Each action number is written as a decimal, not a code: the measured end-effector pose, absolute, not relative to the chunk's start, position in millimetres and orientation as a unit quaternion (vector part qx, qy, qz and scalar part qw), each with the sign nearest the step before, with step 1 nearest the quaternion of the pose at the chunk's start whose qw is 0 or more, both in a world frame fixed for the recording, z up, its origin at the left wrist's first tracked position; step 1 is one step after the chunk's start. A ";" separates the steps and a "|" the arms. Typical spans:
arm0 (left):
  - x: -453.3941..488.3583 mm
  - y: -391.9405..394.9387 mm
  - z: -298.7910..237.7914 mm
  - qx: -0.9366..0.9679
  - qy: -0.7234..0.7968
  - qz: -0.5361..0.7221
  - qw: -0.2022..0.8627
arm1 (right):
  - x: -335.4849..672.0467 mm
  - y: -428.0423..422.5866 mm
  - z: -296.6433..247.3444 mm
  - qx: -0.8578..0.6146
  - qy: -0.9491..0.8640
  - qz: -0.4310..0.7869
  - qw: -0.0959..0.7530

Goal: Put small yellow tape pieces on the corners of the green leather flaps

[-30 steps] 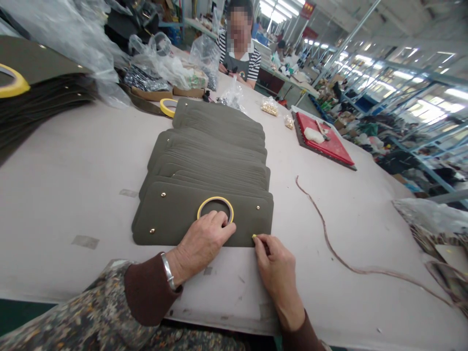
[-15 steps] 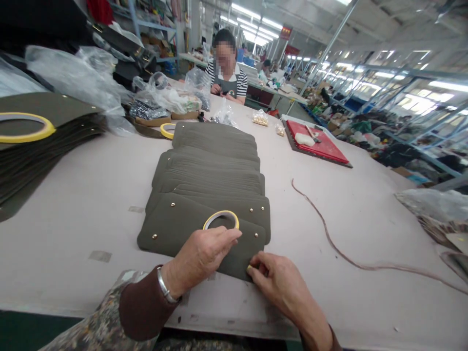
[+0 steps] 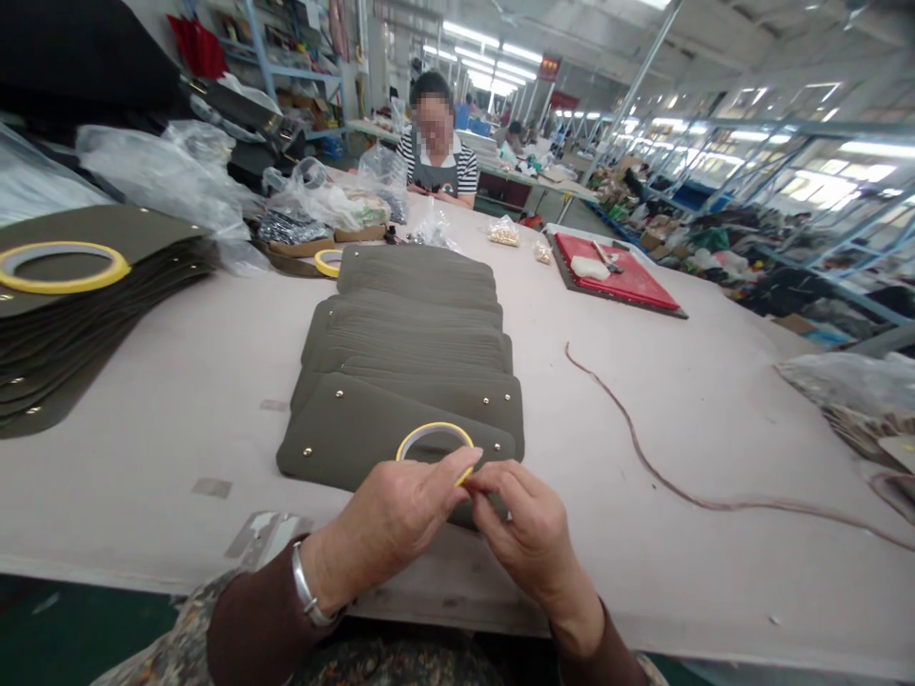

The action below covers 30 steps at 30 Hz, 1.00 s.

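Observation:
A fanned row of olive-green leather panels (image 3: 415, 324) with brass studs runs down the middle of the table. A yellow tape roll (image 3: 435, 438) is lifted just above the nearest panel (image 3: 343, 433). My left hand (image 3: 390, 524) grips the roll's near rim with closed fingers. My right hand (image 3: 525, 529) meets it at the roll's right edge, thumb and forefinger pinched together on the tape.
A stack of larger olive panels (image 3: 64, 324) with another tape roll lies at the left. Plastic bags and boxes crowd the far left. A red tray (image 3: 615, 276) sits at the far right, a brown cord (image 3: 643, 457) trails across the table. A person in a striped top sits opposite.
My right hand has moved from the panel's lower right corner up to the tape roll. The left hand has lifted the roll. The top panel has slid toward me.

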State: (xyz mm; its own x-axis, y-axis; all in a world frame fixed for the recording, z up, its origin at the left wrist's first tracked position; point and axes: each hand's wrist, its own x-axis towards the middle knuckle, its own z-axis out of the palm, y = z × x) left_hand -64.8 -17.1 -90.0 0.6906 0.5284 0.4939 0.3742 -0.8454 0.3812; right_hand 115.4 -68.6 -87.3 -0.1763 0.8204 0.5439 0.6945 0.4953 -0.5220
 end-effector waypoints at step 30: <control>-52.9 10.0 -125.3 0.944 0.292 0.132 0.083 | 148.8 -37.0 -122.3 -0.734 -0.509 0.286 0.346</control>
State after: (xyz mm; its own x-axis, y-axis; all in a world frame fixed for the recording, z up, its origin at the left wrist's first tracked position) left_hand -52.9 10.0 -125.3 0.7950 0.5722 0.2014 0.5283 -0.8162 0.2339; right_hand 148.8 -37.0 -122.3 0.3180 0.9457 -0.0672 0.5504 -0.2419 -0.7991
